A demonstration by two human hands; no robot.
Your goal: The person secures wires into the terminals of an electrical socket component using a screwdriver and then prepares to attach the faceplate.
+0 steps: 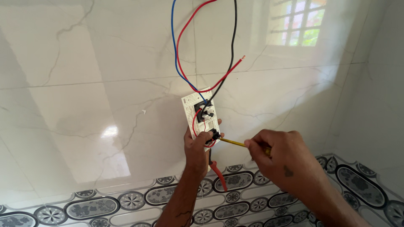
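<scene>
Switch plate (198, 110), white, back side showing: clamped in my left hand (197, 148). Screwdriver (232, 143), yellow shaft: gripped in my right hand (280, 153) at three o'clock, tip at the plate's lower terminal. Red, blue, black wires (181, 50) run to twelve o'clock.

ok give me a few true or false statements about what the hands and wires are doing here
1. The left hand holds a white switch plate with its back showing. True.
2. The right hand holds a hammer. False: it holds a yellow screwdriver, tip at the plate's lower black module.
3. Blue, red and black wires hang down from above to the plate. True.
4. The wall behind is bare brick. False: it is glossy marble-look tile with a patterned border.
</scene>
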